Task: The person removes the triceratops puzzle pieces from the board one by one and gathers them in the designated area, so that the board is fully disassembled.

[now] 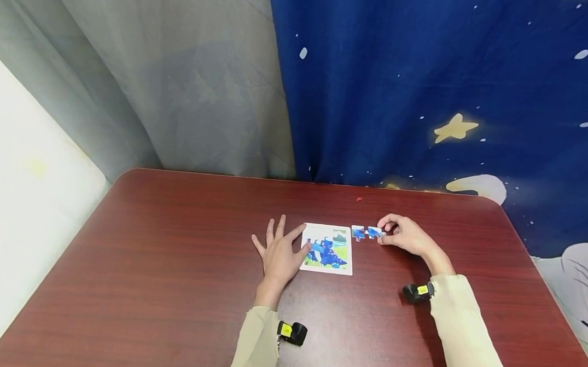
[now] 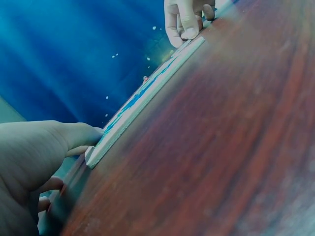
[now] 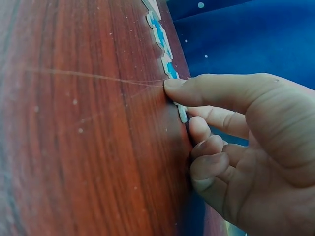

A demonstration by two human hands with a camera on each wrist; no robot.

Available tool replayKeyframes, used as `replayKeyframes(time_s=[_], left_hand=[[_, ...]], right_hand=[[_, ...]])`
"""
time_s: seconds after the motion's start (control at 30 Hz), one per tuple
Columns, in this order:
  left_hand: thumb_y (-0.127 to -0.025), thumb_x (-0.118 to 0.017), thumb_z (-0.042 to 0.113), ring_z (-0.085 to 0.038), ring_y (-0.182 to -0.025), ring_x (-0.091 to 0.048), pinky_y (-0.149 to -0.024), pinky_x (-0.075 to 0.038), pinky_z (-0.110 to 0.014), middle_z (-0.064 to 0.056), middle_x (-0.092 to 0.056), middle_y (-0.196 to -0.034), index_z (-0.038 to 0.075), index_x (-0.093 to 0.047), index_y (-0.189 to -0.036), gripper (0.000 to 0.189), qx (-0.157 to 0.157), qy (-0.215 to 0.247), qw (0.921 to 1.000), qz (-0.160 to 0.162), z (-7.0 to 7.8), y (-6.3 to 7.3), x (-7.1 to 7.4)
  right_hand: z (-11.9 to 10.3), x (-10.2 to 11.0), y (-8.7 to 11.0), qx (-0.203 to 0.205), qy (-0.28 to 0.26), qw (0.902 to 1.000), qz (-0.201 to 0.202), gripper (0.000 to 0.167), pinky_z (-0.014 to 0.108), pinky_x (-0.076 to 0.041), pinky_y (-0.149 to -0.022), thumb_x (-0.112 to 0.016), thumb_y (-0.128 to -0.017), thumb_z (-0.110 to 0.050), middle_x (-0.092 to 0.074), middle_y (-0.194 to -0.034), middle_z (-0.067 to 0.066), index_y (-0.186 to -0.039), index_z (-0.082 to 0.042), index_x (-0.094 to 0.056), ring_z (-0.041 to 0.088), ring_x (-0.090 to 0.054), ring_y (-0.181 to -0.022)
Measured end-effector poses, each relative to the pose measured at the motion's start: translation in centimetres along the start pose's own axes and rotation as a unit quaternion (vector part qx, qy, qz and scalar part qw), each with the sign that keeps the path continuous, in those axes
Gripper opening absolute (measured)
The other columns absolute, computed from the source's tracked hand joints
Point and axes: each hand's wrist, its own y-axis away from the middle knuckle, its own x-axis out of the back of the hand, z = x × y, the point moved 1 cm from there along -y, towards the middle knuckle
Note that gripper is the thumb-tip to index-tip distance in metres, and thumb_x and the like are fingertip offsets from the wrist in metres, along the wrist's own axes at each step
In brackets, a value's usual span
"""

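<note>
A square jigsaw puzzle board (image 1: 326, 227) with a white border and a blue dinosaur picture lies on the table. My left hand (image 1: 278, 257) has its fingers spread, with thumb and index finger resting on the board's left side. Right of the board are two small blue puzzle pieces: one piece (image 1: 358, 232) close to the border, and another puzzle piece (image 1: 374, 232) beside it. My right hand (image 1: 407, 236) pinches the outer piece between thumb and index finger. In the right wrist view its other fingers are curled, and the thumb (image 3: 177, 90) covers part of that piece.
The dark red-brown wooden table (image 1: 171, 276) reaches back to a grey curtain (image 1: 204, 92) and a blue curtain (image 1: 377, 88) with stars. A tiny red bit (image 1: 359, 199) lies near the far edge. A white surface (image 1: 23, 182) stands at the left.
</note>
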Motion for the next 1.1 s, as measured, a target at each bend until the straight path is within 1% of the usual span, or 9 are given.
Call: replayKeyframes(time_s=[0.13, 0.23, 0.33, 0.43, 0.53, 0.63, 0.8, 0.9, 1.1], left_hand=[[-0.081, -0.068, 0.041, -0.033, -0.138, -0.014, -0.098, 0.009, -0.068, -0.011, -0.031, -0.148, 0.03, -0.06, -0.127, 0.047, 0.0, 0.0, 1.0, 0.0, 0.1, 0.0, 0.1], [-0.082, -0.068, 0.04, -0.033, -0.138, -0.014, -0.097, 0.009, -0.068, -0.011, -0.031, -0.148, 0.03, -0.06, -0.127, 0.047, -0.002, 0.003, 1.0, -0.003, 0.1, 0.1, 0.0], [-0.082, -0.068, 0.04, -0.034, -0.138, -0.014, -0.097, 0.008, -0.068, -0.012, -0.031, -0.148, 0.029, -0.059, -0.127, 0.048, -0.005, 0.003, 1.0, -0.003, 0.1, 0.1, 0.0], [-0.081, -0.068, 0.04, -0.034, -0.138, -0.014, -0.097, 0.008, -0.069, -0.012, -0.031, -0.148, 0.03, -0.059, -0.127, 0.048, -0.008, -0.002, 1.0, -0.001, 0.1, 0.1, 0.1], [-0.081, -0.068, 0.04, -0.034, -0.138, -0.014, -0.097, 0.008, -0.069, -0.012, -0.031, -0.148, 0.03, -0.06, -0.127, 0.047, -0.01, -0.005, 0.9999, 0.001, 0.0, 0.1, 0.1], [-0.081, -0.068, 0.04, -0.034, -0.138, -0.014, -0.097, 0.008, -0.069, -0.012, -0.031, -0.148, 0.03, -0.06, -0.127, 0.047, -0.008, -0.003, 1.0, -0.002, 0.0, 0.1, 0.2], [-0.081, -0.068, 0.04, -0.034, -0.138, -0.013, -0.097, 0.009, -0.068, -0.012, -0.029, -0.149, 0.029, -0.059, -0.128, 0.049, -0.003, 0.0, 0.9999, -0.014, 0.1, 0.1, 0.2], [-0.082, -0.068, 0.04, -0.034, -0.139, -0.012, -0.097, 0.008, -0.069, -0.012, -0.028, -0.149, 0.03, -0.058, -0.129, 0.05, -0.005, -0.002, 0.9998, -0.022, 0.2, 0.0, 0.3], [-0.08, -0.068, 0.04, -0.036, -0.138, -0.01, -0.096, 0.007, -0.07, -0.013, -0.026, -0.15, 0.028, -0.056, -0.131, 0.053, -0.009, -0.008, 0.999, -0.043, 0.1, 0.0, 0.8]], right_hand=[[-0.1, 0.2, 0.3, 0.005, -0.001, 0.9999, 0.013, 0.036, 0.026, -0.039, -0.06, -0.075, -0.075, -0.012, -0.052, -0.087, 0.011, -0.103, 0.002, -0.058, 0.02, -0.046, -0.068], [-0.4, 0.5, 1.0, 0.006, 0.017, 0.9987, 0.047, 0.037, 0.027, -0.039, -0.06, -0.074, -0.079, -0.02, -0.053, -0.089, 0.01, -0.107, -0.001, -0.058, 0.02, -0.047, -0.069], [-1.2, 0.8, 1.6, 0.017, 0.044, 0.995, 0.087, 0.034, 0.028, -0.037, -0.061, -0.071, -0.082, -0.026, -0.053, -0.088, 0.007, -0.106, -0.005, -0.06, 0.02, -0.047, -0.069], [-2.6, 0.6, 1.9, 0.046, 0.054, 0.992, 0.104, 0.027, 0.028, -0.038, -0.06, -0.069, -0.084, -0.023, -0.054, -0.083, 0.004, -0.103, -0.006, -0.062, 0.02, -0.048, -0.068], [-4.3, -0.4, 1.7, 0.079, 0.054, 0.9915, 0.088, 0.019, 0.027, -0.039, -0.057, -0.069, -0.083, -0.016, -0.054, -0.078, 0.001, -0.099, -0.007, -0.064, 0.018, -0.049, -0.065], [-5.4, -2.0, 1.1, 0.111, 0.064, 0.9906, 0.047, 0.015, 0.026, -0.038, -0.055, -0.07, -0.081, -0.01, -0.053, -0.073, -0.003, -0.095, -0.007, -0.065, 0.014, -0.047, -0.061], [-6.3, -4.6, 0.0, 0.165, 0.11, 0.9801, -0.011, 0.017, 0.026, -0.038, -0.059, -0.07, -0.079, -0.007, -0.051, -0.073, -0.005, -0.095, -0.008, -0.067, 0.01, -0.045, -0.062], [-6.6, -5.4, -0.3, 0.17, 0.127, 0.9769, -0.026, 0.02, 0.027, -0.038, -0.061, -0.07, -0.079, -0.007, -0.05, -0.076, -0.003, -0.099, -0.008, -0.066, 0.011, -0.045, -0.066], [-6.9, -6.0, -0.6, 0.156, 0.133, 0.9778, -0.045, 0.023, 0.029, -0.038, -0.064, -0.07, -0.079, -0.007, -0.049, -0.08, 0.001, -0.102, -0.009, -0.064, 0.013, -0.044, -0.069]])
